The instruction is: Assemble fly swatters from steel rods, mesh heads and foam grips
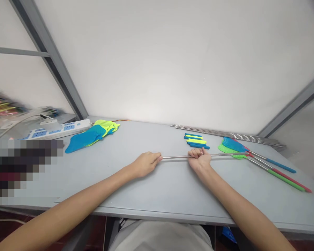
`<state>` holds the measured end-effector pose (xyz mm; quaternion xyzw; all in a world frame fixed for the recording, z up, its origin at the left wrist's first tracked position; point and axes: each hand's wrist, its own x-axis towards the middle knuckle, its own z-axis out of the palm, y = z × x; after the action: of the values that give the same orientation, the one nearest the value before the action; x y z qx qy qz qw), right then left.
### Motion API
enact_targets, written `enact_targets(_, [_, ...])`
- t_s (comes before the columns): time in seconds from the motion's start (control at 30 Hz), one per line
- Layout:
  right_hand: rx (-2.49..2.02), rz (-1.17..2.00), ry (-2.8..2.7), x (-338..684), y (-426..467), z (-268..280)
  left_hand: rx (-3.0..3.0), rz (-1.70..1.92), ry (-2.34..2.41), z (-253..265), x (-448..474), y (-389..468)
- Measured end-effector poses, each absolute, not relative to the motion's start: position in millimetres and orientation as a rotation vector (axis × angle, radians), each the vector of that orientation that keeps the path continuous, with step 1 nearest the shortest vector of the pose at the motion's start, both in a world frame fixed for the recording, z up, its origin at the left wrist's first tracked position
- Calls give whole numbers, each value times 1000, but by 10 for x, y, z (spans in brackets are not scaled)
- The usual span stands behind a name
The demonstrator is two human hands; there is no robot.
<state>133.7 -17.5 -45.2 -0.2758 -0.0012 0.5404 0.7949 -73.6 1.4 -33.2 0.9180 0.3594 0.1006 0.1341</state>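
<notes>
Clock centred between the two hands, twelve pointing at the wall. The left hand [147, 164], at nine o'clock, is closed in a loose fist, thumb and fingers pinching one end of a thin, silvery metal rod [176, 157]. The right hand [199, 161], at three, is turned partly palm up, its fingers curled over the same rod farther along. Rod lies nearly level across the view, above the smooth grey tabletop [159, 198], its far part running past the right hand toward three o'clock, across the green mesh swatter head [226, 150]. Whether it touches that head, cannot tell.

Between one and two o'clock, just beyond the right hand: a row of short blue and yellow tubes [197, 141], side by side. Toward two, near the wall: a bundle of long silvery metal rods [225, 133]. At about three: swatters with a blue handle [281, 166], a red handle [293, 181] and a green handle [285, 179], fanned out.

Between nine and ten, well apart from the hands: overlapping blue and yellow mesh swatter heads [85, 139], just beside a white power strip with blue sockets [74, 127].
</notes>
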Motion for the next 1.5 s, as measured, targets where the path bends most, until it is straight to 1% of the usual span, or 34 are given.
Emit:
enact_targets(1.13, [-634, 1143, -65, 1345, -167, -480, 2606, 306, 1095, -371, -686, -38])
enact_targets(1.5, [-617, 1169, -3, 1310, -182, -490, 2488, 343, 997, -393, -649, -67])
